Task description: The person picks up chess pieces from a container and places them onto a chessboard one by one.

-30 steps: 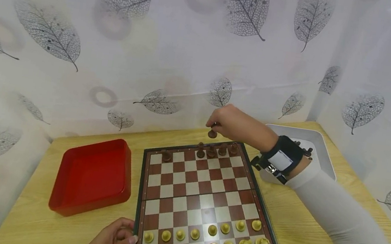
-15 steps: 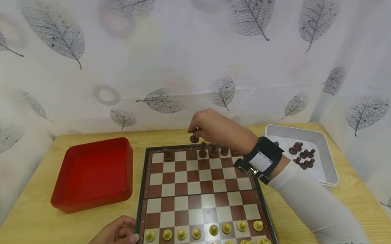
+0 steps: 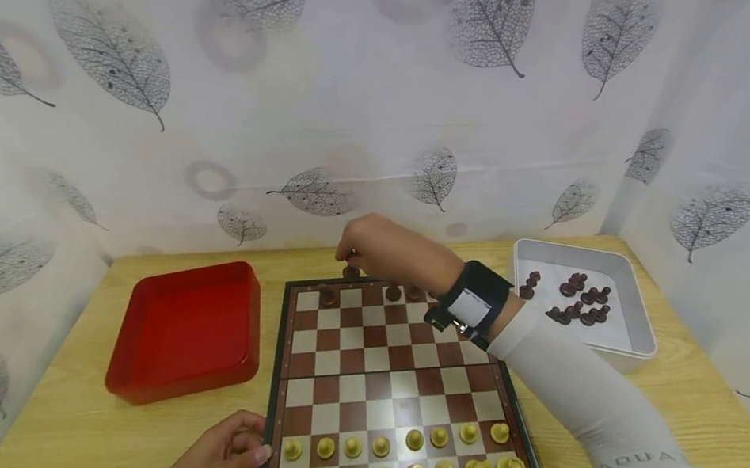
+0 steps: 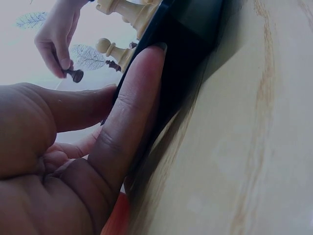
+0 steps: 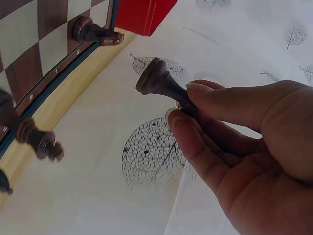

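A chessboard (image 3: 390,384) lies on the wooden table. My right hand (image 3: 373,246) hangs over the board's far edge and pinches a dark chess piece (image 3: 350,271) by its top; the right wrist view shows the same dark piece (image 5: 161,82) between thumb and fingertips. A dark piece (image 3: 328,295) stands at the far left corner, two more (image 3: 403,293) further right. Several light pieces (image 3: 386,459) fill the near rows. My left hand (image 3: 220,462) rests against the board's near left edge, thumb and a finger (image 4: 127,117) pressed on the dark rim (image 4: 181,63).
A red tray (image 3: 188,332) sits left of the board. A white tray (image 3: 620,332) with several dark pieces (image 3: 578,298) stands at the right back. Leaf-patterned curtains (image 3: 152,75) close off the table's back and sides.
My right hand has carried the dark piece leftward along the board's far edge and lower, towards the far left corner. The left hand has stayed at the board's near edge.
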Tool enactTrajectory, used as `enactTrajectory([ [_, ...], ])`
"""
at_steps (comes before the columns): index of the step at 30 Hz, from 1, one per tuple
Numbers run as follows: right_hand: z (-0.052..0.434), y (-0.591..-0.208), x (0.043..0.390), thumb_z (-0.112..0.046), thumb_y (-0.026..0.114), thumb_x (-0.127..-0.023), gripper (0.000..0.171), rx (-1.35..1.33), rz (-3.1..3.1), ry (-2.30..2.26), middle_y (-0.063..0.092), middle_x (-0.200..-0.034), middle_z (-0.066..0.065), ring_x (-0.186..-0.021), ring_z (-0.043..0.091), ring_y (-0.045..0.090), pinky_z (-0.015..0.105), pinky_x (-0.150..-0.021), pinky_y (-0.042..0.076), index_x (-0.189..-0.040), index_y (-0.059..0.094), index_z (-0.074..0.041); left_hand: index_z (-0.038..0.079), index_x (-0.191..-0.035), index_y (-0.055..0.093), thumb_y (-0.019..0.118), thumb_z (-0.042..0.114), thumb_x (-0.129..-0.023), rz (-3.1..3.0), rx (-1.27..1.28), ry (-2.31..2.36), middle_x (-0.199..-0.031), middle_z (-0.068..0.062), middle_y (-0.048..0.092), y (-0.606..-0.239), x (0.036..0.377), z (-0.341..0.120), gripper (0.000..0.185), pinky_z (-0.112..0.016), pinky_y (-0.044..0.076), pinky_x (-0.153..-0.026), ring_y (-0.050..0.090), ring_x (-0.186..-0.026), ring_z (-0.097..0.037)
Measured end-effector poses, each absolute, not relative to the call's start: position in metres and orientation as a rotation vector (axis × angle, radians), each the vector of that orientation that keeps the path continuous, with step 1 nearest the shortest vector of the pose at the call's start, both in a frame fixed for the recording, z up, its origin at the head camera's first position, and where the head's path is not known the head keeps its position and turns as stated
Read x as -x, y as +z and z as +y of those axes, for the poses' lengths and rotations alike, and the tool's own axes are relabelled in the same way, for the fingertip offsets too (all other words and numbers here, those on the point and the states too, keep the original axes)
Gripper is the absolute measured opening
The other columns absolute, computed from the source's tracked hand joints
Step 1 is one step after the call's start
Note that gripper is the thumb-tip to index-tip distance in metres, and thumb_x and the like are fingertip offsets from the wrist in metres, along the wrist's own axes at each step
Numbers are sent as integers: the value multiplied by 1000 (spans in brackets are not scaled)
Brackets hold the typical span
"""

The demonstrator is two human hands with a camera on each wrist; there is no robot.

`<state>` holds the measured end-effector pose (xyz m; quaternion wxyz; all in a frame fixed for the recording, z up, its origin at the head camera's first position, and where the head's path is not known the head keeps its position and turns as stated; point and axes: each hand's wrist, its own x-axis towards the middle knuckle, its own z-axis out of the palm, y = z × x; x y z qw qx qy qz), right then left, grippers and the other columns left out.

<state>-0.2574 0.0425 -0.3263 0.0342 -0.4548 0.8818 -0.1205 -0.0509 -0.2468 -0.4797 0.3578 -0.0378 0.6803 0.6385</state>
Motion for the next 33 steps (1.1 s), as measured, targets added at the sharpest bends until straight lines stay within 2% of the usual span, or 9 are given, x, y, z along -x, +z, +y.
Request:
enactTrajectory([
  [4, 30, -328, 259, -7, 67, -99, 16, 1424, 2701, -366, 79, -102, 3, -98, 15, 73, 27, -89, 58, -103, 82, -11, -4, -136, 38, 69, 27, -101, 1771, 100, 1643, -94, -5, 68, -478, 52, -246, 56, -34, 63, -69, 71, -75, -18],
  [11, 8, -328, 258, -6, 67, -99, 18, 1406, 2652, -379, 78, -113, 7, -110, 20, 73, 29, -96, 58, -112, 80, -9, -5, -135, 39, 68, 25, -101, 1779, 102, 1638, -93, -4, 69, -474, 52, -249, 54, -33, 63, -68, 70, -76, -17],
  [17, -8, -336, 261, -5, 63, -101, 20, 1364, 2592, -358, 76, -117, 8, -112, 21, 71, 32, -95, 58, -115, 78, -8, -4, -137, 39, 67, 26, -102, 1767, 102, 1644, -97, -5, 70, -475, 51, -247, 54, -35, 63, -71, 72, -81, -19],
  [22, -20, -345, 266, -6, 64, -101, 16, 1398, 2574, -337, 76, -107, 7, -94, 18, 66, 31, -86, 54, -107, 78, -6, -4, -137, 40, 68, 26, -102, 1759, 110, 1646, -96, -5, 70, -475, 51, -247, 54, -34, 63, -72, 71, -80, -18],
  [24, -23, -349, 268, -6, 65, -101, 13, 1407, 2564, -356, 73, -96, 5, -83, 15, 59, 29, -77, 50, -101, 78, -4, -4, -137, 40, 68, 26, -101, 1762, 116, 1640, -96, -5, 70, -475, 51, -247, 54, -34, 63, -73, 71, -79, -18],
  [27, -28, -354, 270, -5, 68, -99, 12, 1401, 2546, -396, 61, -78, -1, -70, 10, 48, 24, -66, 41, -92, 77, -2, -4, -137, 40, 69, 26, -101, 1766, 122, 1633, -96, -5, 70, -476, 51, -247, 55, -34, 63, -73, 71, -79, -18],
  [30, -33, -361, 274, -5, 69, -98, 16, 1388, 2520, -415, 50, -69, -2, -62, 9, 39, 23, -60, 34, -84, 75, -1, -3, -136, 40, 69, 26, -100, 1766, 127, 1632, -96, -5, 70, -476, 51, -247, 55, -34, 63, -73, 71, -79, -18],
  [33, -36, -367, 276, -4, 69, -97, 15, 1370, 2522, -407, 56, -69, -3, -60, 6, 41, 20, -58, 36, -84, 77, -4, -3, -136, 41, 69, 26, -100, 1763, 129, 1637, -96, -4, 70, -477, 51, -246, 54, -34, 63, -73, 71, -80, -18],
])
